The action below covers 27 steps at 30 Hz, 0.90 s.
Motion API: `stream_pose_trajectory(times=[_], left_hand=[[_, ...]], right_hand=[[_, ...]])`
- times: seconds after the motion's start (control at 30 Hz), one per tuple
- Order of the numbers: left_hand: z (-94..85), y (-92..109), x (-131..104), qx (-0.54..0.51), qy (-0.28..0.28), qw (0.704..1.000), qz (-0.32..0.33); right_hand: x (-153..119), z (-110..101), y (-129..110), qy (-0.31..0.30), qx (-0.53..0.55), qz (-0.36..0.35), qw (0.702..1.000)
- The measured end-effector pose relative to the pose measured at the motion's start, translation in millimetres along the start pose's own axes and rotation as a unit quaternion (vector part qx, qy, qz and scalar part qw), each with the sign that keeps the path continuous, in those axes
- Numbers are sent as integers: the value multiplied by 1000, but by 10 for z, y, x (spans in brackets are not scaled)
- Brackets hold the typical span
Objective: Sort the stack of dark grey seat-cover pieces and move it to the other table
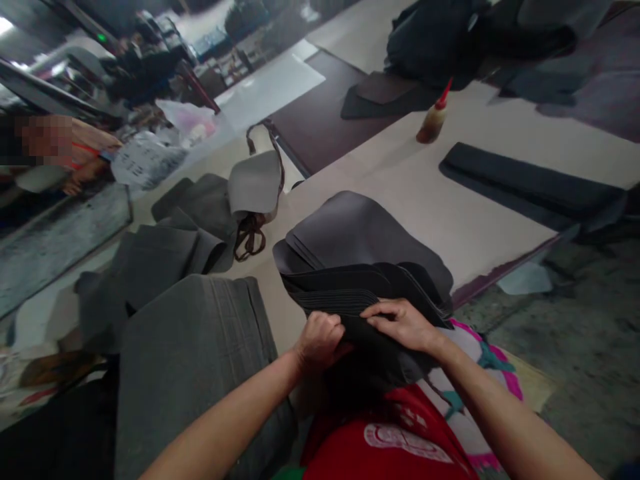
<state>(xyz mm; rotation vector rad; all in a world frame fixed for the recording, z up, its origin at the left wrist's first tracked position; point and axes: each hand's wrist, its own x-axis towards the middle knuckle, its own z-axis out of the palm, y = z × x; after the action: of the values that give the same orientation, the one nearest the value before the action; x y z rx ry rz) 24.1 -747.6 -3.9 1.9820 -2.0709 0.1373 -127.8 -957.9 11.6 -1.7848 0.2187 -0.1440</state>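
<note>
Both hands, left [320, 341] and right [400, 325], pinch the black sheet stack [360, 293]; no readable writing.

Pale work table [400, 193] carrying, at its near edge, a stack of dark cut fabric pieces [360, 260]. Beyond the stack, toward the far side, a glue bottle with red nozzle [434, 119] stands tilted. To the right of the bottle lies a long black folded strip [530, 183]; behind the bottle, a heap of dark material [435, 40].
</note>
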Motion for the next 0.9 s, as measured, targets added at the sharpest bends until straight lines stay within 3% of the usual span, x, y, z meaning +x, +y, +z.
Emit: stream_pose_trajectory(times=[0.13, 0.3, 0.4, 0.5, 0.6, 0.67, 0.77, 0.9], left_hand=[[-20, -52, 21, -9, -43, 998, 43], [-198, -64, 176, -81, -44, 994, 61], [-357, -61, 414, -96, -41, 992, 69], [-446, -85, 694, -101, -4, 995, 27], [-419, -153, 926, -139, 53, 989, -17], [-359, -218, 1051, -167, 77, 982, -32], [-277, -310, 1218, -192, 86, 977, -43], [-275, -298, 1250, -159, 86, 981, -71]], right_hand=[[-1, -6, -7, 0, 5, 5, 1000], [-8, 23, -41, 8, 34, 37, 999], [13, 32, -112, 60, 74, 84, 992], [56, -30, -216, 145, 80, 81, 983], [88, -159, -302, 189, 65, 48, 979], [98, -245, -325, 169, 51, 43, 983], [136, -324, -295, 129, -11, 32, 991], [252, -337, -195, 142, -84, 12, 986]])
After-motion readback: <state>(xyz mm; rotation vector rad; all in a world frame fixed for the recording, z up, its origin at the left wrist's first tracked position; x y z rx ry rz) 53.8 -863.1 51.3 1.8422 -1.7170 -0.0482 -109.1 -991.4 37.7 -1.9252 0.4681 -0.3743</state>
